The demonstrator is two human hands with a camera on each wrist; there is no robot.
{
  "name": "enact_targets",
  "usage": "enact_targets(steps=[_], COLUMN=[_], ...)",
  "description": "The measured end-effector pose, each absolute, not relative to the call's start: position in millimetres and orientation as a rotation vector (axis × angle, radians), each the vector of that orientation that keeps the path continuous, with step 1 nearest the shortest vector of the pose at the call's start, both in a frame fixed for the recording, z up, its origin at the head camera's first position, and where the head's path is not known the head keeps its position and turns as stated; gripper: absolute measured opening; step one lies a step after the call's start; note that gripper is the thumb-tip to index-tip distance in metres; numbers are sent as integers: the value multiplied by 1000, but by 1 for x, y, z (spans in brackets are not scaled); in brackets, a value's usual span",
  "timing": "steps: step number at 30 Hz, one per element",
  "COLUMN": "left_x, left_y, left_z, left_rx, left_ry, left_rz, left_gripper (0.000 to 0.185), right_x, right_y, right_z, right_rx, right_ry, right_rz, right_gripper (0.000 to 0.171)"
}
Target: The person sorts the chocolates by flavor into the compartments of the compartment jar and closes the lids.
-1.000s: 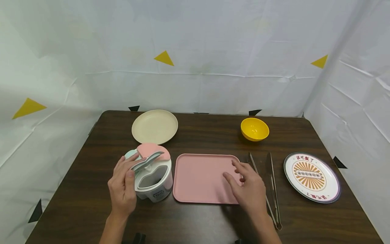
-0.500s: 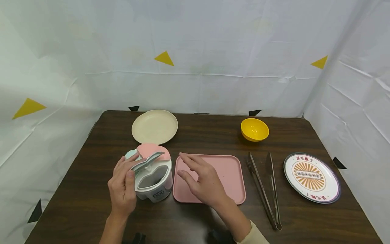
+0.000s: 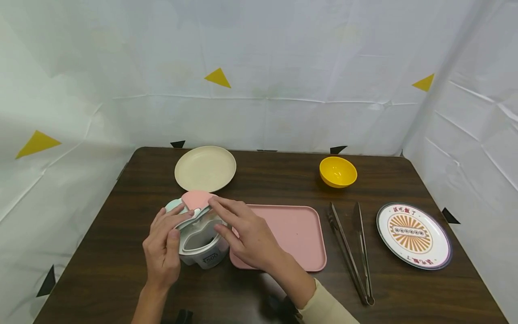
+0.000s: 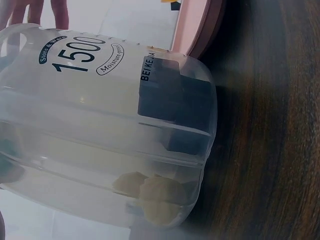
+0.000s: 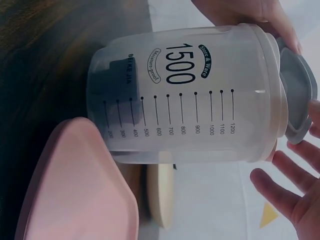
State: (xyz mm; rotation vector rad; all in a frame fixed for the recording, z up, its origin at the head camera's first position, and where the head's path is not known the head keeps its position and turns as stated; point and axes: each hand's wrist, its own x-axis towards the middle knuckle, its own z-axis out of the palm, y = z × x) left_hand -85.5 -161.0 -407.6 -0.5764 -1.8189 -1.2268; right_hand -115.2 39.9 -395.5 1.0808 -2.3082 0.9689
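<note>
A clear storage container (image 3: 208, 258) with pink, mint and grey flip lids stands left of the pink tray. Its grey flip lid (image 5: 296, 92) is raised over an uncovered compartment. My left hand (image 3: 162, 249) holds this lid at its left end, fingers across the top and thumb below. My right hand (image 3: 247, 234) reaches over the tray, index fingertip at the lid's right end and thumb spread apart. Through the container wall, the left wrist view shows pale lumpy pieces (image 4: 160, 200) and a dark area (image 4: 175, 105) low inside.
The pink tray (image 3: 291, 236) lies right of the container. Behind are a cream plate (image 3: 205, 168) and a yellow bowl (image 3: 338, 172). Metal tongs (image 3: 366, 256) and a printed white plate (image 3: 414, 236) lie to the right. White sheeting (image 3: 267, 54) encloses the table (image 3: 413, 297).
My right hand has moved left from the tray's right side, across the tray, to the raised grey lid. My left hand and the container have stayed in place.
</note>
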Motion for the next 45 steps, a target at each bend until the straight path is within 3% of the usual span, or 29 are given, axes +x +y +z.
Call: enact_targets(steps=[14, 26, 45], left_x=[-93, -92, -86], left_y=[-172, -171, -166], left_z=[-429, -425, -412], left_rx=[-604, -635, -641], left_ry=[-1842, -1836, -1830], left_rz=[-1239, -1261, -1278], left_gripper=[38, 21, 19], right_x=[-115, -113, -110], right_y=[41, 41, 42], right_z=[-396, -400, -399], right_rx=[1050, 1029, 1025], right_ry=[-2223, -2205, -2230], right_rz=[1023, 1075, 1004], right_gripper=[36, 24, 21])
